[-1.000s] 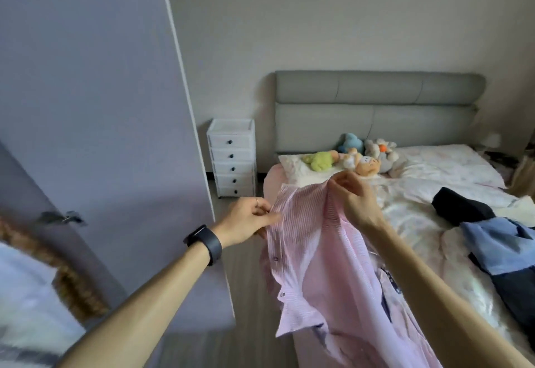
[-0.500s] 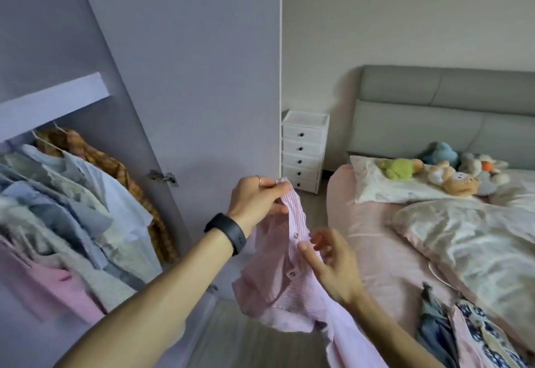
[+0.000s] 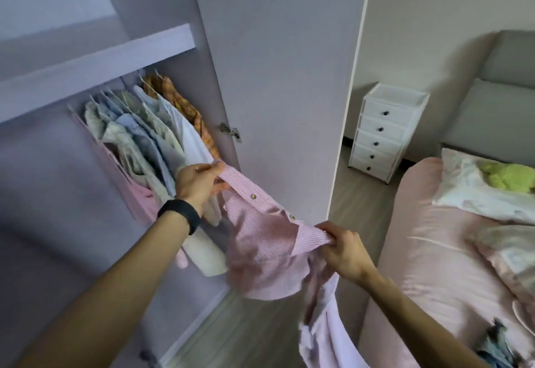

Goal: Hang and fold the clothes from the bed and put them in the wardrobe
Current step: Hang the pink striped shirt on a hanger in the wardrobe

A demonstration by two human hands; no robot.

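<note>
The view has swung from the bed, now at 3 o'clock, to the open wardrobe at 10 o'clock, and the pink shirt has come along. The left hand pinches one end of its buttoned edge and the right hand pinches the other, with the cloth taut between them. Hanging looks next, though neither hand holds a hanger. The shelf hides the tops of the hung clothes. The shirt's tail runs off at 6 o'clock, and its collar is indistinct.
</note>
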